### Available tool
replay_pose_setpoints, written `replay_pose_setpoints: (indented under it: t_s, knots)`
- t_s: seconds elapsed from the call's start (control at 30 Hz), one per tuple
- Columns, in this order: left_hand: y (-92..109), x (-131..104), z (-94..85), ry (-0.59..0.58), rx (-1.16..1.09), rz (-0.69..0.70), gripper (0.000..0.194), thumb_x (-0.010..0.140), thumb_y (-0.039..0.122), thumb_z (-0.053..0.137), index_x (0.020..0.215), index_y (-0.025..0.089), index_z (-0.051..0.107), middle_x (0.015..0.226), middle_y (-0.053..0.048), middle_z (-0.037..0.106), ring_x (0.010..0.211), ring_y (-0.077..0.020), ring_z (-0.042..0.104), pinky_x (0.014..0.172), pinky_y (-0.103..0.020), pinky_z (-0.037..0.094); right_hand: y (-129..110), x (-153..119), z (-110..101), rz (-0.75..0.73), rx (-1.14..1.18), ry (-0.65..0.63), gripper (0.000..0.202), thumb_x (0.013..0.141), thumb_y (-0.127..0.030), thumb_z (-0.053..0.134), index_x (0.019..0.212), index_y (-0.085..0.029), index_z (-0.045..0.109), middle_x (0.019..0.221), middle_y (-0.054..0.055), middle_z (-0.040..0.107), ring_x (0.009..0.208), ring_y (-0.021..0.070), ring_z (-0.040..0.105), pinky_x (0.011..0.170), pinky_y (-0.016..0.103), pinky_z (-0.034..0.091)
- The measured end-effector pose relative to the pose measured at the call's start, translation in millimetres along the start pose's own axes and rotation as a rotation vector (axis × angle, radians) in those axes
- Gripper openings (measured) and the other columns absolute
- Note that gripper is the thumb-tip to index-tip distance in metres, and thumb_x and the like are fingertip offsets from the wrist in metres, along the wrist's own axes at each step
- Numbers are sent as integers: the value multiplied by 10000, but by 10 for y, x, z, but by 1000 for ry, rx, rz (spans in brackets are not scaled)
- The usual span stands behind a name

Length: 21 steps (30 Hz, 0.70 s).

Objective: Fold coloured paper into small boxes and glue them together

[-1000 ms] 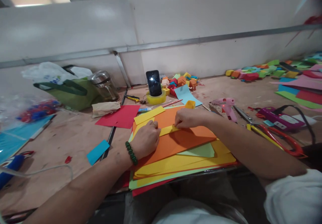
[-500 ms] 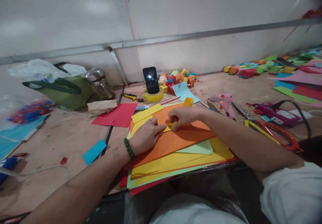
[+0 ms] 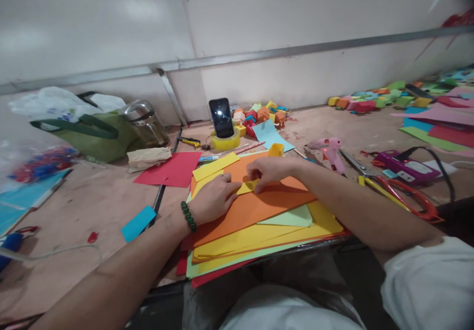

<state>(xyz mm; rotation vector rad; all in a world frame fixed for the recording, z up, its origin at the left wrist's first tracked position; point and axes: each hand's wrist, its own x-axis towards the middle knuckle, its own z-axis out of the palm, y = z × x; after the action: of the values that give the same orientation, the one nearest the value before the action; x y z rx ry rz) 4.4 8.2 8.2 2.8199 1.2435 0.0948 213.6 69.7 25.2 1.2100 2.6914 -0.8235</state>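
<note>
A small yellow paper piece [image 3: 247,187] lies on the orange sheet [image 3: 255,209], between my two hands. My left hand [image 3: 216,197], with a green bead bracelet at the wrist, has its fingertips at the piece's left end. My right hand [image 3: 269,172] is curled, its fingers closed on the piece's right end. Just behind it stands a small folded yellow box shape [image 3: 276,150]. A yellow strip [image 3: 216,166] rests at the stack's upper left. Yellow sheets [image 3: 237,241] lie under the orange one.
Behind the stack are a phone [image 3: 221,117] on a yellow tape roll [image 3: 225,140] and folded paper boxes [image 3: 263,114]. To the right lie a pink glue gun [image 3: 332,153], scissors [image 3: 403,196] and a purple power strip [image 3: 407,166]. A jar [image 3: 145,122] stands left.
My left hand has drawn slightly left, and more of the small yellow piece shows between my hands. My right hand has barely moved.
</note>
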Motion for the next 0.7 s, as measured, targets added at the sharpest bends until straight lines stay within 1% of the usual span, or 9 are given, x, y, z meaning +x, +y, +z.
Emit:
replay_pose_setpoints:
  t_s: [0.17, 0.27, 0.33, 0.43, 0.5, 0.6, 0.7]
  knots:
    - [19, -5, 7, 17, 52, 44, 330, 934, 228, 372, 1074, 227, 671, 807, -54, 506, 763, -196, 505, 689, -299, 409, 29, 14, 8, -1, 9, -14, 395, 605, -454, 761, 812, -171, 579, 785, -6, 589, 657, 129, 497, 554, 248, 330]
    - [43, -4, -9, 21, 81, 68, 335, 935, 215, 374, 1078, 230, 676, 803, -61, 520, 769, -203, 498, 694, -307, 401, 23, 10, 10, 12, 35, -12, 430, 580, -458, 772, 838, -174, 579, 796, -2, 590, 677, 136, 506, 569, 249, 342]
    - [60, 0, -23, 13, 71, 78, 319, 925, 194, 389, 1014, 210, 695, 806, -67, 536, 780, -203, 503, 701, -304, 401, 12, 4, 9, 15, 56, -12, 453, 570, -461, 777, 857, -175, 575, 805, 1, 590, 692, 140, 514, 580, 247, 350]
    - [73, 8, -44, 10, 12, 91, 292, 899, 145, 411, 894, 182, 702, 819, -68, 563, 772, -183, 520, 688, -279, 404, 7, 1, 4, 4, 60, -32, 423, 586, -463, 768, 815, -175, 560, 781, -4, 583, 677, 133, 504, 572, 241, 344]
    - [70, 13, -61, 10, -42, 74, 263, 875, 126, 437, 836, 175, 693, 821, -60, 585, 750, -170, 535, 667, -265, 402, 18, 3, -1, -13, 54, -46, 408, 594, -460, 763, 803, -176, 558, 770, -8, 582, 665, 128, 500, 566, 237, 341]
    - [51, 13, -96, 11, -134, 28, 213, 842, 120, 480, 751, 171, 665, 805, -43, 619, 721, -155, 559, 668, -258, 407, 42, 1, -12, -41, 51, -47, 433, 575, -457, 776, 834, -176, 572, 790, -5, 588, 681, 133, 512, 574, 234, 352]
    - [29, 5, -121, 18, -177, 14, 188, 825, 115, 498, 721, 172, 644, 806, -34, 646, 719, -150, 577, 686, -255, 415, 52, -15, -29, -49, 60, -46, 459, 557, -460, 785, 849, -175, 576, 807, -2, 587, 691, 137, 516, 576, 235, 360]
